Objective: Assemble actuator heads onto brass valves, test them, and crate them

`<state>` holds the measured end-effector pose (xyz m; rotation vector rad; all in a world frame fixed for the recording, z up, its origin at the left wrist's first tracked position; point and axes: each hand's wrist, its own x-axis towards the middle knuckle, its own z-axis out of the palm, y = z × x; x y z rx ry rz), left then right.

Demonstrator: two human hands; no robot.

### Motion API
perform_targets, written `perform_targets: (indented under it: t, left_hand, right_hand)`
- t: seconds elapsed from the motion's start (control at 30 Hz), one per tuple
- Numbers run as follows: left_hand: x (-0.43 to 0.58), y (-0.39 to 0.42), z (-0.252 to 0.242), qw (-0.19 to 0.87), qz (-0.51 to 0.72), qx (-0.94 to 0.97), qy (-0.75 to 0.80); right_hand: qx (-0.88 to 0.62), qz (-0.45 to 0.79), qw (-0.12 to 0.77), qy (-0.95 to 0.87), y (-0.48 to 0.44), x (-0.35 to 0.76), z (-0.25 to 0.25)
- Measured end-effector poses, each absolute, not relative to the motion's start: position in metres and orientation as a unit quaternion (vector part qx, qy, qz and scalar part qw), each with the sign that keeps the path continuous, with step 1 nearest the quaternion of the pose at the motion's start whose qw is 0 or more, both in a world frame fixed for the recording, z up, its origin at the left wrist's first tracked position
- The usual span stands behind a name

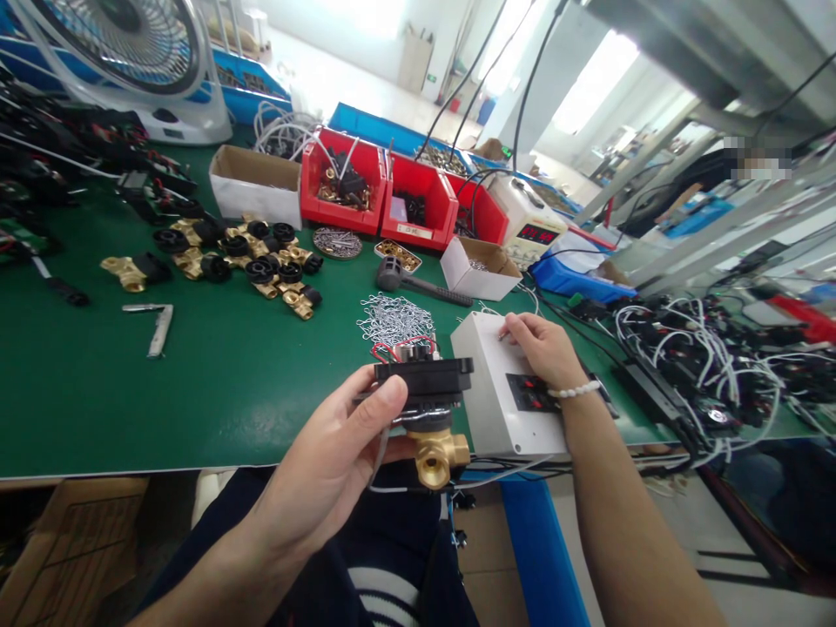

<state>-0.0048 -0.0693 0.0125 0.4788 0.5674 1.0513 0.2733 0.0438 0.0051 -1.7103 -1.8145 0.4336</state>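
Note:
My left hand [356,427] is closed around a motorized brass valve [434,457] and holds it up in front of the table's edge. Its black actuator housing [424,380] is on top, with red wires showing above, and the brass ports point down and to the right. My right hand [542,348] rests over a light grey control box [487,383], thumb and fingers pinched at a small metal toggle switch [502,334] near its far edge. Black terminals with red tabs [529,394] sit on the box beside my wrist. Behind the valve lies a pile of wire clips [395,319].
Several brass valve bodies [261,270] lie at the left on the green table [261,383]. Red bins [418,209], a white carton [254,187], a power supply [526,218] and a fan [144,61] line the back. Tangled cabled units [705,366] crowd the right.

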Motion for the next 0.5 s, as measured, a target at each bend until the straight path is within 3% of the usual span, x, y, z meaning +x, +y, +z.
perform_targets:
  t: [0.2,0.5]
  left_hand:
    - [-0.0041,-0.0685,0.0126,0.795,0.516,0.194,0.256]
    - [-0.005,-0.0658,0.0105,0.854,0.454,0.109,0.229]
  right_hand:
    - [-0.643,0.163,0.311,-0.681,0.0458,0.2751,0.001]
    - [-0.65,0.158,0.31,-0.675,0.0444,0.2738,0.0029]
